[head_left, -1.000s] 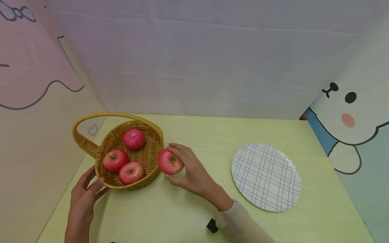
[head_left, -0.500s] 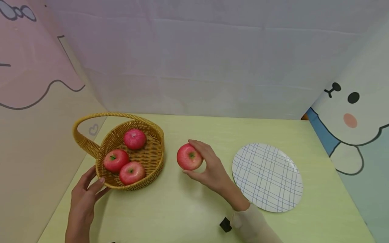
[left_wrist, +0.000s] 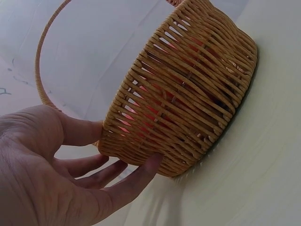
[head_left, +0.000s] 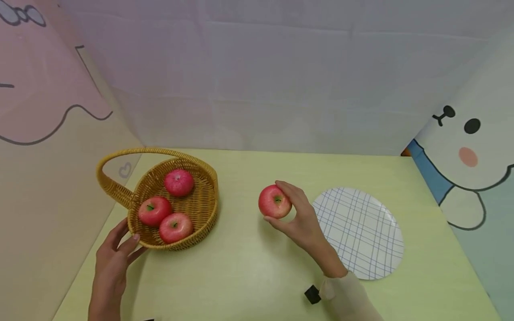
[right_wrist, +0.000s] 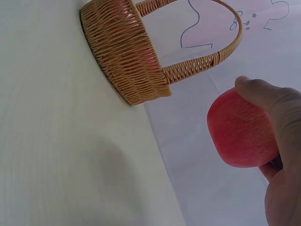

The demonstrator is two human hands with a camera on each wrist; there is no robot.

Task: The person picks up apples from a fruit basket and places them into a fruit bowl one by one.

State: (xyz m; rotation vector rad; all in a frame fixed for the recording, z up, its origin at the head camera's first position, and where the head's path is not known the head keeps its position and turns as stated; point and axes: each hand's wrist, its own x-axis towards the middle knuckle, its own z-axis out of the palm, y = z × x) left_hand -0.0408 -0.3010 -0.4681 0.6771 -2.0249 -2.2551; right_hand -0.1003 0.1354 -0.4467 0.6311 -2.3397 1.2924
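In the head view, my right hand [head_left: 303, 220] holds a red apple [head_left: 275, 202] between thumb and fingers, above the table and left of the plate. The right wrist view shows the same apple [right_wrist: 242, 129] apart from the tabletop, which bears a shadow. My left hand [head_left: 112, 263] grips the near left rim of a wicker basket [head_left: 206, 218], thumb on the rim. Its other fingers [left_wrist: 136, 181] lie against the woven outside in the left wrist view. Inside the basket sit a darker pinkish-red apple [head_left: 178, 183], a red apple [head_left: 155, 211] and a paler one [head_left: 176, 228].
A white plate with blue checked lines [head_left: 361, 232] lies on the right of the pale green table [head_left: 241, 276], partly behind the right forearm. The basket's tall handle [head_left: 106, 178] leans toward the left wall. A small black cube [head_left: 312, 294] shows by the right sleeve.
My right hand has carried the apple rightward from the basket's right rim to over the middle of the table, near the plate. The left hand and the basket have stayed in place.
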